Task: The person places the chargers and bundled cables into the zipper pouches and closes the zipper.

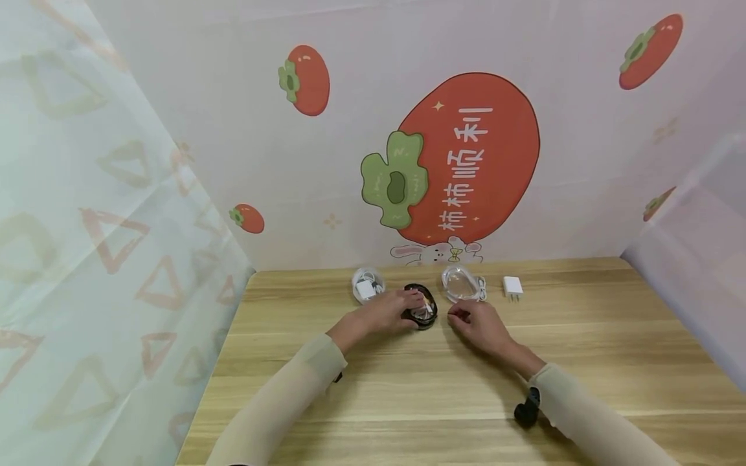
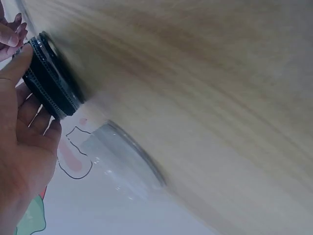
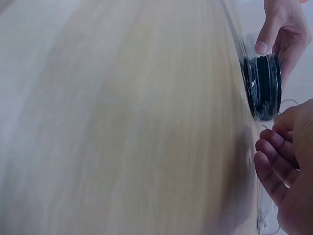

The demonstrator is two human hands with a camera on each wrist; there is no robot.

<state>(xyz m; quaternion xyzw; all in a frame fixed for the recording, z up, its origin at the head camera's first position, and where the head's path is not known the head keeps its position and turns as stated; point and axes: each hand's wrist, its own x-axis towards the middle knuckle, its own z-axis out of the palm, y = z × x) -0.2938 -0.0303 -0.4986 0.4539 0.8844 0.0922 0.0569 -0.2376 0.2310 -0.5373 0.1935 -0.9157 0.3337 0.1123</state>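
A small round black zip case (image 1: 432,299) with a see-through top and cables inside sits toward the back of the wooden table. My left hand (image 1: 387,312) grips its left side, thumb at the near edge and fingers over the far side. The zip runs around the case's black side wall (image 2: 51,81) in the left wrist view. Just right of the case is my right hand (image 1: 480,329), its fingers curled and its thumb and forefinger close together beside the case's edge (image 3: 264,90). I cannot tell whether they pinch a zip pull.
Left of the case stands a clear round container (image 1: 357,285) with a white charger and cable. Behind the right hand lies a coiled clear-and-white cable (image 1: 481,288). A white plug adapter (image 1: 512,286) lies farther right. A printed cloth wall (image 1: 326,194) closes off the table's back.
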